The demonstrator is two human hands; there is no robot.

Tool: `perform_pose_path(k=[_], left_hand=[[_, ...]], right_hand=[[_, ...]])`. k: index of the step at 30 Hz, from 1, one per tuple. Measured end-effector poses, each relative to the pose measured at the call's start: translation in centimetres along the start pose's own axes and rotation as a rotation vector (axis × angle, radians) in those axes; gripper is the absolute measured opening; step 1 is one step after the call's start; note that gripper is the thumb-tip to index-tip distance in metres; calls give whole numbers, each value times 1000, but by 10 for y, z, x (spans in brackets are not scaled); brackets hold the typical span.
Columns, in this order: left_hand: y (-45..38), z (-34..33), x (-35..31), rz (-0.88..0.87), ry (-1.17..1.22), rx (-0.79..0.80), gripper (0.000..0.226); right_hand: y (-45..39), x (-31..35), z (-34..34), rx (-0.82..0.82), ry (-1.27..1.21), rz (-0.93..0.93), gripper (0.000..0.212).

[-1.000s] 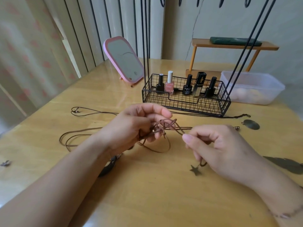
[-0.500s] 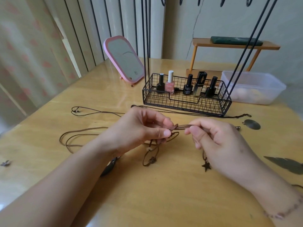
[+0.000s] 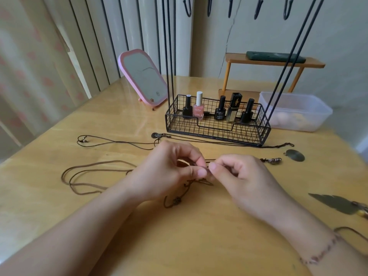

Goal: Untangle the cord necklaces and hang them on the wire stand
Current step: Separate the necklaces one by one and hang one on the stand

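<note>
Both hands have closed in on each other since half a second back; the star charm that hung under our right hand is now out of sight. Left hand and right hand each pinch the brown cord at the knot, thumbs nearly touching, low over the surface. Loose loops trail left; a bead dangles below. We judge: loosen the knot, don't pull tight, feed slack through. Wire stand waits behind, hooks bare.

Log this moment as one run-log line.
stage: untangling | left hand: pinches brown cord | right hand: pinches same knot | wire stand hooks: bare
</note>
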State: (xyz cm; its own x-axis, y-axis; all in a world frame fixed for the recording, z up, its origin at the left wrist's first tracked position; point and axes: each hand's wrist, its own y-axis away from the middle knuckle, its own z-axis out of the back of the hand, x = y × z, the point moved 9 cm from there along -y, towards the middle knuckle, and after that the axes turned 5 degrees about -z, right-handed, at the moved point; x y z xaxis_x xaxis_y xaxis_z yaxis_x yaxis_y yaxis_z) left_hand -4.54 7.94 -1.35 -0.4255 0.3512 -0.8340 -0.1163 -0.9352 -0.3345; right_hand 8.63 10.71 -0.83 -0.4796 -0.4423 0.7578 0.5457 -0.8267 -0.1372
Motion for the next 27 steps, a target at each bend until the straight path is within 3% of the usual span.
perform_pose_path(k=[4,8,9,11,13,17,21,24,27], left_hand=[[1,1,4,32,175,35,7],[-1,7,-1,-9,490,-84,4],[-2,8,-4,-26,572,-111,3],[-3,8,-9,-68,629,-123,2],[-4,4,-14,-93,617,-107,3],[-4,-4,-14,-41,652,-104,5],[0,-14,-19,-86,422,61,5],[4,-28,-24,-75,318,163,8],[3,-25,-33,-146,172,133,11]], right_hand=[[1,-4,-1,40,66,-13,29],[3,-8,1,64,123,-20,20],[3,-7,4,41,114,-19,12],[3,0,11,-29,15,25,21],[0,10,8,31,-184,72,20],[-5,15,3,215,-296,77,24],[1,18,23,455,-684,17,73],[3,23,37,469,-617,51,48],[4,21,36,447,-817,-15,63]])
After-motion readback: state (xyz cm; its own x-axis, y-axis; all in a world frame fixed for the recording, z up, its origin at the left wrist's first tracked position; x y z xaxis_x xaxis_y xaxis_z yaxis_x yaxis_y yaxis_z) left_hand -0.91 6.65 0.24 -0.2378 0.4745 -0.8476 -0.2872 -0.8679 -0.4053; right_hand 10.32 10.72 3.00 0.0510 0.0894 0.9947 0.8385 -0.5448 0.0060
